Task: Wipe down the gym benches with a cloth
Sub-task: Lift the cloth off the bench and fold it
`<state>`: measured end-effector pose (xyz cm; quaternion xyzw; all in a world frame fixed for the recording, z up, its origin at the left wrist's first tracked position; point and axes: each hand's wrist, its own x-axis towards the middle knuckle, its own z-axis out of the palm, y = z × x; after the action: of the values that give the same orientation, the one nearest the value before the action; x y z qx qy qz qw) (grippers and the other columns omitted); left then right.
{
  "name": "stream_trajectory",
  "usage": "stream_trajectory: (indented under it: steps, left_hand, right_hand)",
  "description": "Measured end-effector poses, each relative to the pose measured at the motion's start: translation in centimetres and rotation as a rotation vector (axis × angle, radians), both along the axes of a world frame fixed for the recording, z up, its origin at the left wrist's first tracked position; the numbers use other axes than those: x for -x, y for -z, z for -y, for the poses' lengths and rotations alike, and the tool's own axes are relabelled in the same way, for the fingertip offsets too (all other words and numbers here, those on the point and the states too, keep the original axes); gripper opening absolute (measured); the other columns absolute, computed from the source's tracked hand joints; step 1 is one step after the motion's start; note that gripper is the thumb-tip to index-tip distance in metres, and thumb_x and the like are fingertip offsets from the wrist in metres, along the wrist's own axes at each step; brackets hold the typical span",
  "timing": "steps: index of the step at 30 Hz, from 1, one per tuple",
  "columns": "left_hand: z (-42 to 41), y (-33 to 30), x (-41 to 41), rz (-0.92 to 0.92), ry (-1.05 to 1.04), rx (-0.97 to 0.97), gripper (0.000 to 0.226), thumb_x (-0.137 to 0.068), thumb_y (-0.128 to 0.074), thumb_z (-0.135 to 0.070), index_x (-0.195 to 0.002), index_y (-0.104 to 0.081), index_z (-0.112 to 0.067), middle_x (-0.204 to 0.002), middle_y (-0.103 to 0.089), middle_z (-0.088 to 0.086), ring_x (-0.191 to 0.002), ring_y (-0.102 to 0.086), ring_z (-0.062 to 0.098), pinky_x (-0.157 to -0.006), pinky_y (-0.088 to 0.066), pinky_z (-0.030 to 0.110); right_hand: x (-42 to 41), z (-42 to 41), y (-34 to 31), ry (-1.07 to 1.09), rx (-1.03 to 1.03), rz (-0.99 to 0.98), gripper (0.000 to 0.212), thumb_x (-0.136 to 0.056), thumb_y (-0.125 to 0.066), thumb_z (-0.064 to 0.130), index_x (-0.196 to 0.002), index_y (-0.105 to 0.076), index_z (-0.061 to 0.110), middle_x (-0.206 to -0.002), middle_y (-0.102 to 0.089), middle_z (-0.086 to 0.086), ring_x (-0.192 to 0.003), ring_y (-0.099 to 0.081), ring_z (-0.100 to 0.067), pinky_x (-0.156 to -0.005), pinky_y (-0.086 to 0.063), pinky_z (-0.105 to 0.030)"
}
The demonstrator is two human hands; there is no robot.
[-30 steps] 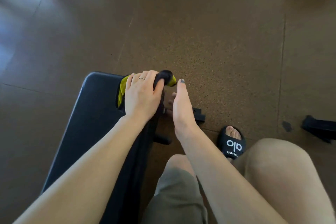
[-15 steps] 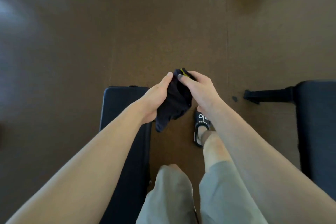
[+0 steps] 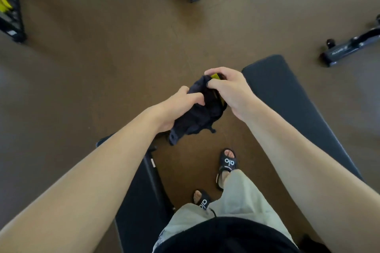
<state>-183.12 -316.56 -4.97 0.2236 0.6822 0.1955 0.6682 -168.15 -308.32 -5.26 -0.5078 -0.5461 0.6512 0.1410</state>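
Left hand [image 3: 181, 107] and right hand [image 3: 228, 90] both grip the bunched dark cloth [image 3: 197, 117] in mid-air between two benches; right bench [image 3: 287, 98] apparently not yet wiped.

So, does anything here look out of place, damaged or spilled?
Nothing stands out. Both hands, left hand and right hand, hold the bunched dark cloth in the air between the two benches. The brown floor shows no spill that I can see.
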Motion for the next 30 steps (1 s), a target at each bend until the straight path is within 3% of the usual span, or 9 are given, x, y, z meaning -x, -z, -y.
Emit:
stream_trajectory:
  steps: [3, 6, 8, 11, 15, 18, 21, 26, 30]
  left_hand:
    - [-5.2, -0.9, -2.8, 0.062, 0.112, -0.046, 0.054, -0.076, -0.055, -0.024, -0.130, -0.054, -0.014, -0.100, -0.063, 0.011, -0.092, -0.062, 0.026, -0.084, -0.048, 0.039]
    - [-10.0, -2.2, -6.0, 0.089, 0.163, -0.048, 0.050, -0.070, -0.052, -0.019, -0.120, -0.062, -0.018, -0.082, -0.049, 0.007, -0.068, -0.054, 0.019, -0.070, -0.041, 0.032]
    - [-13.2, -3.0, -7.8, 0.072, 0.225, -0.041, 0.041, -0.070, -0.052, -0.018, -0.109, -0.064, -0.018, -0.086, -0.045, 0.008, -0.073, -0.049, 0.026, -0.071, -0.038, 0.035]
    - [-17.5, -4.0, -10.0, -0.009, 0.333, -0.083, 0.042, -0.061, -0.053, -0.016, -0.102, -0.060, -0.011, -0.089, -0.049, 0.010, -0.084, -0.046, 0.028, -0.077, -0.033, 0.040]
    - [-23.0, -4.8, -11.8, -0.255, 0.593, -0.203, 0.043, -0.054, -0.048, -0.017, -0.091, -0.057, 0.003, -0.080, -0.052, 0.007, -0.078, -0.044, 0.021, -0.075, -0.031, 0.034]
    - [-26.7, -4.8, -12.9, -0.348, 0.737, -0.331, 0.031, -0.072, -0.051, -0.016, -0.093, -0.057, 0.005, -0.080, -0.049, 0.010, -0.075, -0.040, 0.021, -0.068, -0.030, 0.032]
    - [-30.3, -4.0, -13.5, -0.374, 0.869, -0.479, 0.009, -0.083, -0.054, -0.007, -0.091, -0.057, -0.005, -0.077, -0.054, 0.006, -0.072, -0.045, 0.023, -0.066, -0.035, 0.034]
    - [-37.1, -2.3, -12.9, -0.351, 1.052, -0.613, 0.027, -0.076, -0.063, -0.010, -0.097, -0.057, -0.025, -0.092, -0.066, 0.001, -0.090, -0.061, 0.028, -0.077, -0.052, 0.042]
    - [-44.6, -1.3, -11.9, -0.276, 1.183, -0.623, 0.028, -0.086, -0.062, -0.007, -0.108, -0.059, -0.025, -0.098, -0.073, -0.001, -0.093, -0.068, 0.026, -0.085, -0.058, 0.047]
  right_hand:
    - [-3.8, -4.0, -0.7, 0.041, 0.014, -0.008, 0.028, -0.092, -0.058, 0.012, -0.110, -0.074, 0.028, -0.114, -0.071, 0.003, -0.113, -0.064, -0.017, -0.096, -0.058, -0.040]
    - [-8.2, -7.8, -1.2, 0.041, 0.083, -0.056, 0.031, -0.087, -0.063, 0.012, -0.112, -0.075, 0.028, -0.116, -0.072, -0.001, -0.113, -0.065, -0.018, -0.102, -0.055, -0.045]
    - [-10.9, -9.9, -1.9, -0.028, 0.087, -0.094, 0.033, -0.087, -0.073, 0.015, -0.117, -0.072, 0.028, -0.117, -0.072, 0.002, -0.112, -0.066, -0.015, -0.101, -0.056, -0.042]
    - [-13.8, -12.7, -3.0, -0.044, -0.027, -0.047, 0.024, -0.083, -0.081, 0.017, -0.105, -0.077, 0.027, -0.103, -0.076, 0.006, -0.104, -0.070, -0.014, -0.095, -0.059, -0.042]
    - [-16.7, -16.2, -3.8, 0.036, -0.100, 0.038, 0.018, -0.083, -0.079, 0.011, -0.099, -0.077, 0.020, -0.095, -0.077, 0.001, -0.097, -0.072, -0.019, -0.088, -0.061, -0.043]
    - [-18.1, -17.9, -4.0, 0.130, -0.091, 0.029, 0.017, -0.084, -0.078, 0.008, -0.100, -0.075, 0.015, -0.096, -0.076, -0.006, -0.096, -0.072, -0.025, -0.085, -0.061, -0.043]
    - [-19.2, -20.0, -4.1, 0.257, -0.085, 0.006, 0.018, -0.086, -0.077, 0.006, -0.102, -0.074, 0.014, -0.096, -0.075, -0.006, -0.096, -0.072, -0.022, -0.085, -0.061, -0.043]
    - [-20.1, -24.5, -4.5, 0.420, -0.070, 0.012, 0.020, -0.087, -0.077, 0.005, -0.103, -0.074, 0.015, -0.102, -0.075, -0.008, -0.099, -0.072, -0.023, -0.085, -0.063, -0.039]
    - [-19.6, -28.4, -4.6, 0.471, -0.166, 0.246, 0.017, -0.088, -0.077, 0.012, -0.100, -0.074, 0.023, -0.096, -0.074, 0.002, -0.090, -0.070, -0.010, -0.067, -0.060, -0.022]
